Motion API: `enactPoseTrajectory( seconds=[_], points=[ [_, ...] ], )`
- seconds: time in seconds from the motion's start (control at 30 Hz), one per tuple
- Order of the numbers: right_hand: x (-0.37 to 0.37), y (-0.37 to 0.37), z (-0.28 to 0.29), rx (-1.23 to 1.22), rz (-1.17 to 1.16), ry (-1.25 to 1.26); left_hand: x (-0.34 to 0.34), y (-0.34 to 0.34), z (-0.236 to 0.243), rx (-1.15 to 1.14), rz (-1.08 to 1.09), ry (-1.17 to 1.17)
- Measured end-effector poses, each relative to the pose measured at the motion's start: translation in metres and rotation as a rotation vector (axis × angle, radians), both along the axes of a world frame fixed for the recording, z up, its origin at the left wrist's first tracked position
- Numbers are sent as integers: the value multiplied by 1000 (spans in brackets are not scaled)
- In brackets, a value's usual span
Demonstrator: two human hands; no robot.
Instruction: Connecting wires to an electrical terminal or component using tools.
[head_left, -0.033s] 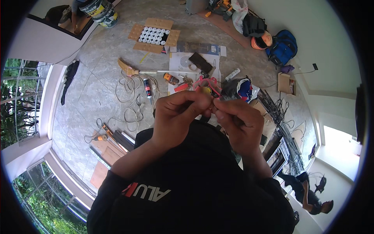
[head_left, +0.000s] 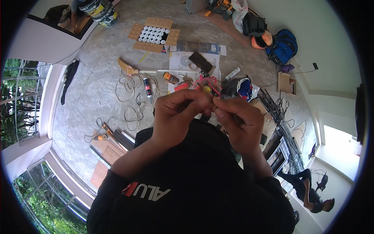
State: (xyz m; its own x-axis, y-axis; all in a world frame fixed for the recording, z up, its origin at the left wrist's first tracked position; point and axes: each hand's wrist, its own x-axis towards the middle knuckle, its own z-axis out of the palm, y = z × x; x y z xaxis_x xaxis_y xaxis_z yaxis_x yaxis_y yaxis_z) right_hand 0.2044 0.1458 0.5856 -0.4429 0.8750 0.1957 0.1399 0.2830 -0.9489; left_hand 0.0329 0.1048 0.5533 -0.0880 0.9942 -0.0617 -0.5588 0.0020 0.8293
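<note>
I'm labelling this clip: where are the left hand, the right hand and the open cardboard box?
Left hand (head_left: 170, 119), head view: middle of the hand.
Right hand (head_left: 245, 121), head view: middle of the hand.
Open cardboard box (head_left: 159, 23), head view: its far flap.

The left hand (head_left: 170, 117) and right hand (head_left: 244, 121) are raised close together, each thumb (head_left: 192, 111) pinched toward its forefinger (head_left: 177, 96), fingertips (head_left: 219, 114) just beside one another. The left forearm (head_left: 135, 159) slants inward; the right forearm (head_left: 259, 163) stands steeper.
</note>
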Motion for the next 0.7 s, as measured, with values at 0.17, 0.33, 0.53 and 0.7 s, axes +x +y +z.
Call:
enactPoseTrajectory(
  seconds=[0.17,0.33,0.53,0.7],
  points=[
    [4,3,-1,-60,9,-1,-1,4,-4,-2,-14,-54],
    [2,9,1,-62,20,2,-2,8,-4,0,-13,-83],
    [1,12,0,-55,28,-15,-2,9,-5,0,-16,-32],
    [3,12,-3,-58,41,-27,1,8,-6,-24,-4,-57]
  ],
)
